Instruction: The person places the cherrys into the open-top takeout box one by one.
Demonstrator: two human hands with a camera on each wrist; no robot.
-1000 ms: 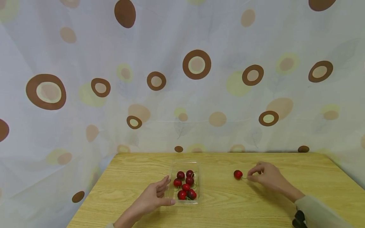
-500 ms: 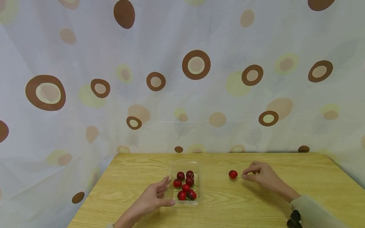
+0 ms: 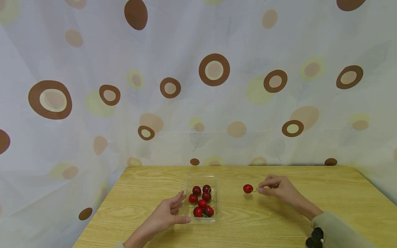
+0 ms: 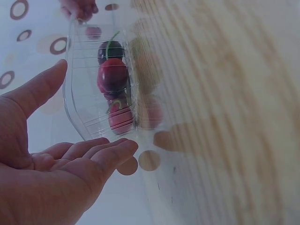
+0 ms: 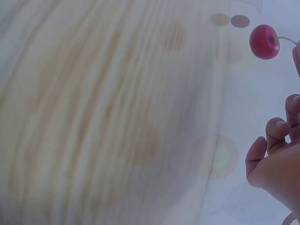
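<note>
A clear plastic box holding several dark red cherries stands on the table. At its left side, my left hand has its thumb and fingers extended around the near left corner. In the left wrist view, the thumb is at the box's rim and the other fingers lie by its lower edge. To the right of the box, my right hand pinches the stem of a single red cherry. The right wrist view has that cherry above the tabletop, the pinching fingertips partly cut off by the frame.
The wood-grain table extends to a pale curtain with brown and yellow spots, behind and at both sides. Dark round trimmings hang at the right sleeve.
My right hand has moved left with the cherry hanging from its stem, closer to the box. The left hand and the box have stayed in place.
</note>
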